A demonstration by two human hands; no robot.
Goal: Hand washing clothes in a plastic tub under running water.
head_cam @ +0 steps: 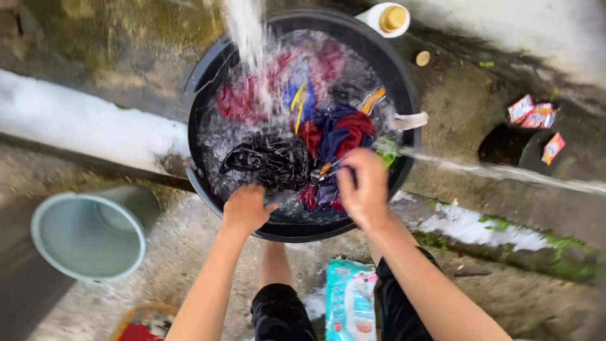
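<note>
**Wet clothes in the black basin**

Clothes (pixel 315 126) fill a round black basin (pixel 205 69) that stands on rough wet ground; they are soaked and tangled, red, dark blue and black pieces with yellow stripes showing, half under foaming water; a stream of water (pixel 243 31) falls into the far left side of the basin and splashes white over them.

The right hand (pixel 363 186) is over the near right part of the basin, its grip closed on a bunch of dark blue and red cloth just at the water's surface; the left hand (pixel 245 208) rests at the near rim, fingers curled down onto the edge beside a black garment (pixel 271 161); whether it clasps any cloth I cannot tell.

The basin's near rim lies just before the person's knees; a pale green bucket (pixel 88 237) stands well apart on the left, a printed packet (pixel 350 300) lies between the legs, and a white bottle with a yellow cap (pixel 388 19) touches the far rim; open ground shows to the right.
</note>
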